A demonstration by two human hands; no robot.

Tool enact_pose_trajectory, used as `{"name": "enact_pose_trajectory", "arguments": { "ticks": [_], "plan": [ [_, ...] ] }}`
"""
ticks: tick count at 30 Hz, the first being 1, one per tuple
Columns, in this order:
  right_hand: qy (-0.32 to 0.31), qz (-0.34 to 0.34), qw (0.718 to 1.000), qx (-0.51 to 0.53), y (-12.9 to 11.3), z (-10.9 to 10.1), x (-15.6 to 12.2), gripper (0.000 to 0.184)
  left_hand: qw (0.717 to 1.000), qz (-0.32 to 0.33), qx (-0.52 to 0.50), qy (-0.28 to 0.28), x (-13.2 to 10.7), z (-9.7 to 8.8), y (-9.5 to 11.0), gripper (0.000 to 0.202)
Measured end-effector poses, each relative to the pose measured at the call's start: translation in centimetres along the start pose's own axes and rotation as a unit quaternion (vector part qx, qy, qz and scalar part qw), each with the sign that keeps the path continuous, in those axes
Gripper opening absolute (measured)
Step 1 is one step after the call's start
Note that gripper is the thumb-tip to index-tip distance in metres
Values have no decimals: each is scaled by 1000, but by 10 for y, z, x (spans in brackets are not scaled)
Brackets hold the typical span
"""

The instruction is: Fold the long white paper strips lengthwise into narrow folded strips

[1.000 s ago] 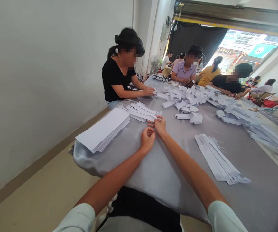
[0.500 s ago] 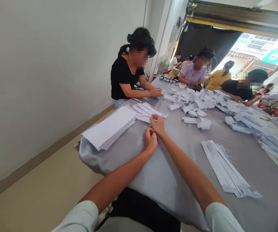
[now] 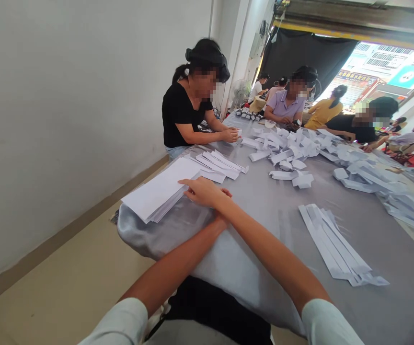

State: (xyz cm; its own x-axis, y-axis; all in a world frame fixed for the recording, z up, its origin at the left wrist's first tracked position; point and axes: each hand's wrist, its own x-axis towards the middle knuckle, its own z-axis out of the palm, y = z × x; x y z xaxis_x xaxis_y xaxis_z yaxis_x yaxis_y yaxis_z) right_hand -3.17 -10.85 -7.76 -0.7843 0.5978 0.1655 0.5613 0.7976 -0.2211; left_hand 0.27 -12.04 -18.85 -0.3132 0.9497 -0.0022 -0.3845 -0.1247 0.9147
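My right hand (image 3: 204, 191) crosses over my left wrist, its index finger stretched out at the right edge of a stack of white paper sheets (image 3: 160, 184). The thumb is apart from that finger, and no paper shows gripped between them. Behind the right wrist, most of my left hand (image 3: 226, 193) is hidden; only some curled fingertips peek out, and whether they hold anything cannot be seen. Just beyond my hands, several folded white paper strips (image 3: 217, 164) lie fanned out beside the stack.
Another bundle of folded paper strips (image 3: 339, 244) lies at the right on the grey tablecloth (image 3: 264, 258). Farther back spreads a heap of folded white paper pieces (image 3: 289, 148). A co-worker in black (image 3: 183, 115) sits at the far left edge; other people work beyond.
My right hand has moved left, from in front of my left hand to the paper stack, with its index finger now extended. The left hand stays nearly in place, now mostly covered.
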Motion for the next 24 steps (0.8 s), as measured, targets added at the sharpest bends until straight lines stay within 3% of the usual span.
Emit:
{"name": "enact_pose_trajectory", "arguments": {
  "ticks": [4,8,14,18,24],
  "plan": [
    [-24,-22,999,-20,-18,10,2,36,999,-22,-15,32,1,5,6,10],
    [1,-4,999,-31,-20,15,4,25,999,-16,-24,39,-3,8,16,24],
    [24,-8,998,-61,-15,17,6,21,999,-16,-24,40,-7,9,22,28],
    [36,-40,992,-114,-18,19,9,24,999,-14,-18,39,-6,10,21,29],
    [46,-27,990,-133,-20,24,12,30,999,-11,-7,37,-5,9,20,27]
  ]
}}
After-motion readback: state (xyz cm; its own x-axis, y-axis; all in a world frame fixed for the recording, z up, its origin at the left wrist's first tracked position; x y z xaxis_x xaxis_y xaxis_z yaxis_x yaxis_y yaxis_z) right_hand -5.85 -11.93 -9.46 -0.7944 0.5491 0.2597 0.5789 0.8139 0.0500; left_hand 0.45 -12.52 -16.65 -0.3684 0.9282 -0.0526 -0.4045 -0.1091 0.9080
